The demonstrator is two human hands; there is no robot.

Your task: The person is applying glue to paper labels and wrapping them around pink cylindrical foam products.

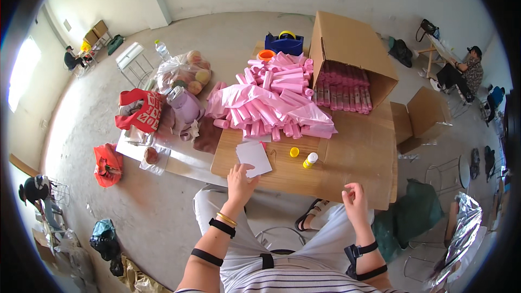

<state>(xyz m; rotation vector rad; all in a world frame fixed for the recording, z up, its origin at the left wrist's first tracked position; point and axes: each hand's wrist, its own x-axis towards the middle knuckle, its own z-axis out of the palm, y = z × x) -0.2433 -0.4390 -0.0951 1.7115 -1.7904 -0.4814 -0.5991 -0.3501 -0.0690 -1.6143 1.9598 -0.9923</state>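
My left hand (241, 184) rests its fingertips on the near left edge of a small stack of white paper sheets (254, 157) on the wooden table; its fingers are apart. Over the table's near right edge hovers my right hand (355, 204), fingers loosely bent and nothing visible in them. Between the hands, beyond their reach line, stands a white and yellow glue stick (310, 160), with a round yellow cap (294, 152) to its left. A large heap of pink rolled tubes (271, 103), partly under pink plastic film, lies behind the paper.
An open cardboard box (353, 49) on its side holds rows of pink-wrapped tubes. Behind the heap sits a blue tape dispenser (284, 43). Left are a red bag (140, 109), a lilac tumbler (185, 106) and bagged fruit (190, 70). Two people sit at distant tables.
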